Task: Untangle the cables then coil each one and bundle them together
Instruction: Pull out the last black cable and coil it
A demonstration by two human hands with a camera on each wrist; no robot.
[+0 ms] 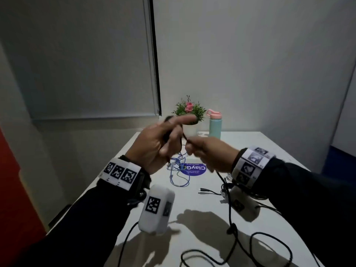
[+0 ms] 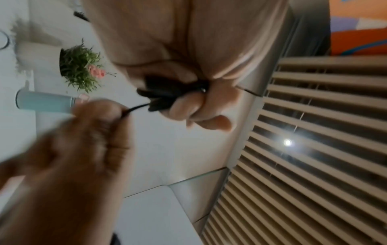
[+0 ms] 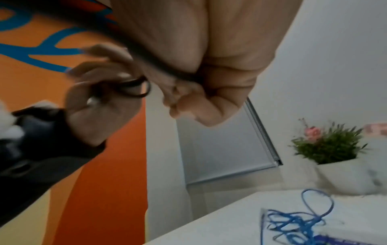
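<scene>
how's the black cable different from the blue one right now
The black cable is in both hands: the left hand grips its coiled loops, the right hand pinches a strand. The blue cable lies untouched on the table. The black one is partly coiled, with its tail trailing across the table; the blue one is a loose tangle. The black looks thicker. Neither is fully coiled yet.

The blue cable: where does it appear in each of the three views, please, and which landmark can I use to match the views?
Head: the blue cable lies tangled mid-table, below the hands, beside a purple sticker.
Left wrist: not in view.
Right wrist: lower right, heaped on the white table.
Shared landmark: the potted plant with pink flowers, seen at upper left in the left wrist view and at right in the right wrist view.
</scene>
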